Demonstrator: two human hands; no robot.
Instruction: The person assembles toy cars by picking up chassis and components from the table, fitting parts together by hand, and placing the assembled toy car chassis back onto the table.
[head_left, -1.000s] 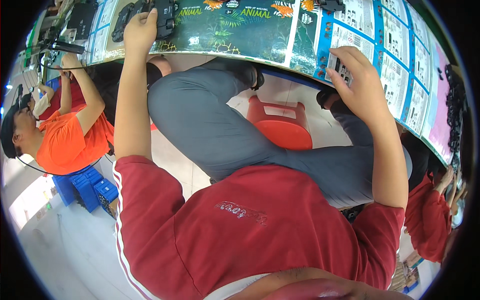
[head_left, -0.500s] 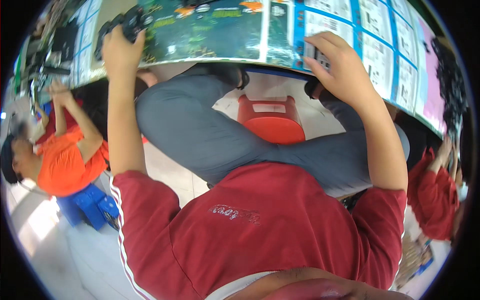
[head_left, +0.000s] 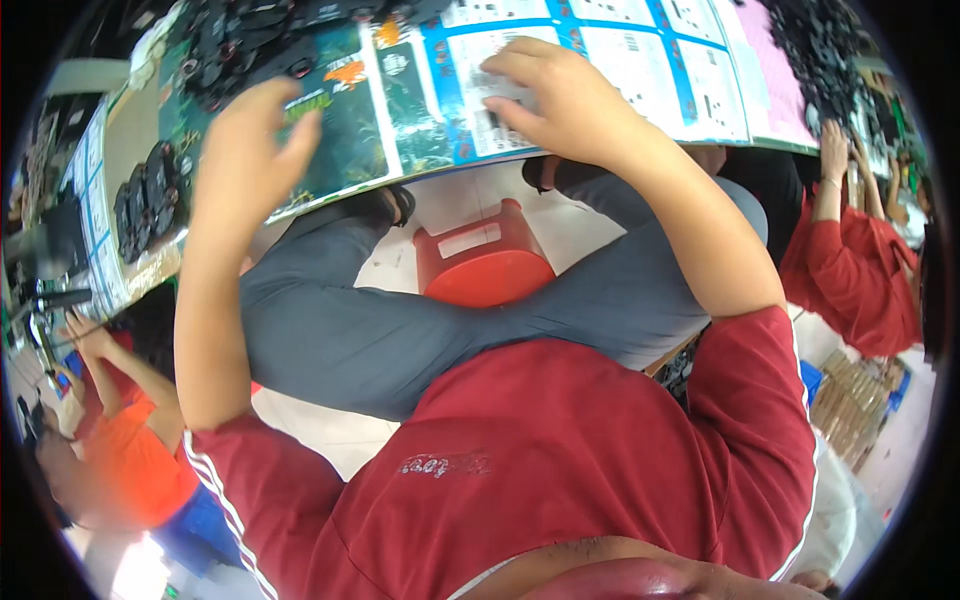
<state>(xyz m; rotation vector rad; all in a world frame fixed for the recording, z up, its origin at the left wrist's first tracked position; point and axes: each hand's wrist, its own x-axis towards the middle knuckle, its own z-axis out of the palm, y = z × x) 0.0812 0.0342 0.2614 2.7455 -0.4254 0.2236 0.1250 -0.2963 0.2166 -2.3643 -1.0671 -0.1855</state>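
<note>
My left hand (head_left: pixel 250 155) is raised over the green printed part of the table covering (head_left: pixel 345 140). Its thumb and index finger are apart, with nothing visible between them, and motion softens its outline. Just beyond it lies a pile of black plastic parts (head_left: pixel 235 55). A short row of similar black parts (head_left: pixel 147 203) sits on a tan surface to the left of my wrist. My right hand (head_left: pixel 570 100) hovers at or just over a blue-and-white printed sheet (head_left: pixel 625 85). Its thumb and forefinger are spread, and no object shows between them.
A red plastic stool (head_left: pixel 485 265) stands on the floor beneath the table edge, between my legs. Black parts hang or heap at the far right (head_left: pixel 815 55), near a pink surface (head_left: pixel 775 75). A person in orange (head_left: pixel 135 455) works at left, another in red (head_left: pixel 860 265) at right.
The view has swung, shifting table and stool leftward in the picture. My left hand has come away from the black parts it was touching. My right hand stays over the printed sheet.
</note>
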